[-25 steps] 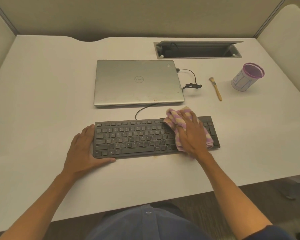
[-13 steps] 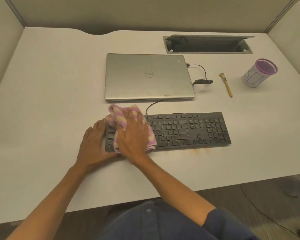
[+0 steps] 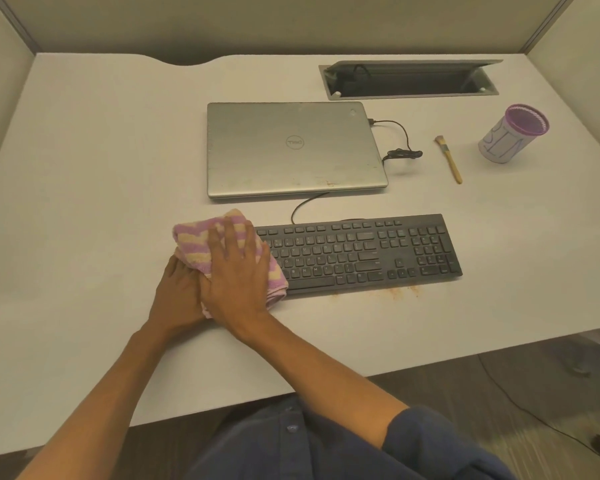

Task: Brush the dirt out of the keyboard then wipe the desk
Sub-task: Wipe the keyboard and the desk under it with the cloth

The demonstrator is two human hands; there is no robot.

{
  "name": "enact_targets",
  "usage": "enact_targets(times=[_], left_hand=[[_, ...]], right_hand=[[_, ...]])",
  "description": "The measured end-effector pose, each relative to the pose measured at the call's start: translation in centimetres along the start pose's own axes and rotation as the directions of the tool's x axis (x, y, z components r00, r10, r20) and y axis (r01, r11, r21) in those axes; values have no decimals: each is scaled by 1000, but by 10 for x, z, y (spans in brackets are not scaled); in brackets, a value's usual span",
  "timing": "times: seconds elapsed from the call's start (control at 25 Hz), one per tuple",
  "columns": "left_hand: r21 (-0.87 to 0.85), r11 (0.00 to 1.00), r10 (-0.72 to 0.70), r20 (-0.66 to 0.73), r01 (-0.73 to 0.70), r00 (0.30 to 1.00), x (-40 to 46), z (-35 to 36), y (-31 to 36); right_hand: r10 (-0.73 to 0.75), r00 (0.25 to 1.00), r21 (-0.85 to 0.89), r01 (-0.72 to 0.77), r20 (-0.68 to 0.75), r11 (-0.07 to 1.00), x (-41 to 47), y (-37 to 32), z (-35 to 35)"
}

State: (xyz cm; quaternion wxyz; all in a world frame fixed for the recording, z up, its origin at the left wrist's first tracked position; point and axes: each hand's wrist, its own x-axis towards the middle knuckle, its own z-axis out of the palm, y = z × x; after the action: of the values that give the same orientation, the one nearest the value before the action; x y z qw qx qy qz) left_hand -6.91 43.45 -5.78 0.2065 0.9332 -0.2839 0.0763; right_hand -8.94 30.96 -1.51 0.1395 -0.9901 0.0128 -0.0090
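Observation:
A black keyboard [image 3: 368,252] lies on the white desk [image 3: 94,188]. My right hand [image 3: 238,271] presses flat, fingers spread, on a pink and yellow striped cloth [image 3: 194,239] covering the keyboard's left end. Partly hidden under the cloth and my right wrist, my left hand [image 3: 175,294] rests at the keyboard's left edge; its fingers are not visible. Brown dirt specks [image 3: 400,292] lie on the desk just in front of the keyboard. A small wooden-handled brush [image 3: 449,160] lies apart at the right.
A closed silver laptop [image 3: 293,148] sits behind the keyboard with a black cable [image 3: 400,147] at its right. A purple-rimmed cup [image 3: 513,138] stands at the far right. An open cable hatch [image 3: 409,79] is at the back. Partition walls enclose the desk.
My right hand has swept the cloth from the keyboard's right end to its left end, over my left hand. The left hand has stayed at the left edge.

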Motion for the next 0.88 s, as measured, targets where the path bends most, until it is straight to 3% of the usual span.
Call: enact_targets(times=[0.28,0.64,0.88], left_hand=[[-108,972,-193,128,207,973,-3,-4,8],[-28,937,-342,148,350,928,1,-7,36],[-29,934,-351,127,357,928,3,-6,44]], right_hand=[[-8,999,-21,7,-52,1000,-1,51,-17],[163,979,-94,-175,-125,980,-9,191,-58],[304,934,-124,-330,-188,936,-13,297,-99]])
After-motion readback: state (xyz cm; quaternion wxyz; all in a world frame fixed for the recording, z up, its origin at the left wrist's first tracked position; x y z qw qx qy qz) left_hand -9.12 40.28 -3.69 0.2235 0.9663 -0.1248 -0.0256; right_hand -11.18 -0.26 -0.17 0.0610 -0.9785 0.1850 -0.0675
